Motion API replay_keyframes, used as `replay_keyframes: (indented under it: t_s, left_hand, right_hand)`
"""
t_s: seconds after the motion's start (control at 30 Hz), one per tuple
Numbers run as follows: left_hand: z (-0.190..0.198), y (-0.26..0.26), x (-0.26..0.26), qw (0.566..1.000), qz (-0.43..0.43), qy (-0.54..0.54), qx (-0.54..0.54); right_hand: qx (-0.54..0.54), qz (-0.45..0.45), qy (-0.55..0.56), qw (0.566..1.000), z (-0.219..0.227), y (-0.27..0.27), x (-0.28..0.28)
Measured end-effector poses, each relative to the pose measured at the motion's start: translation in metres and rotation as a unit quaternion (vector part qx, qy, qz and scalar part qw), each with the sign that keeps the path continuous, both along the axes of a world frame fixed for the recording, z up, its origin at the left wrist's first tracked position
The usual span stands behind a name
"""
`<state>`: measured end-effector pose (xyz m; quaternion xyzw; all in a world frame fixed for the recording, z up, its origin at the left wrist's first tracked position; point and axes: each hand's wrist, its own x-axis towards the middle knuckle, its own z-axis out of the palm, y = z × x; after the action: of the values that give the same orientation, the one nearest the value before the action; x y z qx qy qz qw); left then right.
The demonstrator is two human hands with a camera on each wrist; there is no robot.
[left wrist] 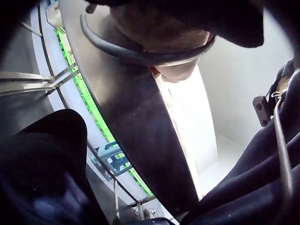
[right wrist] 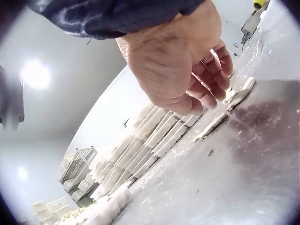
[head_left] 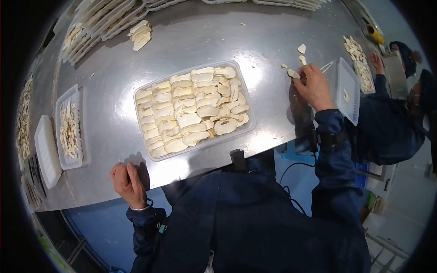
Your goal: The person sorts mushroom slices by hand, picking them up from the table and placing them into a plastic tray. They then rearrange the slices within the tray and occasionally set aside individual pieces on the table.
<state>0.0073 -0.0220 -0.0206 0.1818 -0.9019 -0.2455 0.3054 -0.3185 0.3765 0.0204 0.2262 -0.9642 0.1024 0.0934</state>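
Note:
A clear plastic tray (head_left: 252, 122) in the middle of the steel table holds overlapping rows of pale mushroom slices (head_left: 186, 119). To its right, my right hand (head_left: 315, 88) is over the table with fingers bent. Its fingertips are right by a mushroom slice (head_left: 292, 73) and a narrower piece (head_left: 302, 60). In the right wrist view a slice (right wrist: 243, 93) lies on the metal just below the fingers of the right hand (right wrist: 183, 70), and nothing shows gripped. My left hand (head_left: 129, 184) rests loosely curled at the table's front edge, holding nothing; a sleeve and wristband mostly hide it in the left wrist view.
Stacked trays of slices (head_left: 102, 22) stand at the back left, beside a small pile of slices (head_left: 140, 34). On the left are a tray of strips (head_left: 78, 157) and a white tray (head_left: 48, 150). A ribbed tray (head_left: 348, 86) stands right, near another person's hand (head_left: 377, 63).

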Motion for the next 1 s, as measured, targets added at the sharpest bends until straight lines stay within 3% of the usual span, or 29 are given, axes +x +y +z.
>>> replay_keyframes:
  t_s: [0.2,0.4,0.57,0.7,0.9,1.0]
  left_hand:
    - [0.001,0.000,0.001,1.000,0.000,-0.005,0.003]
    - [0.000,-0.001,0.003,1.000,0.003,-0.020,-0.005]
    - [0.000,0.001,0.000,1.000,0.013,-0.004,0.010]
    - [-0.002,0.001,0.001,1.000,0.014,-0.006,0.015]
    - [0.002,0.003,0.000,1.000,0.017,-0.003,0.006]
    - [0.001,0.001,0.000,1.000,0.015,-0.011,0.000]
  right_hand:
    - [-0.048,0.040,0.010,0.998,0.001,-0.002,0.004]
    - [-0.082,0.123,0.113,0.983,0.031,-0.052,0.046]
    - [-0.031,0.032,0.050,0.998,0.015,-0.017,0.021]
    - [-0.028,0.007,-0.022,0.999,0.018,-0.029,0.037]
    - [-0.024,0.025,0.056,0.998,-0.010,-0.033,0.030]
    - [-0.073,-0.018,-0.043,0.996,-0.006,-0.030,0.027]
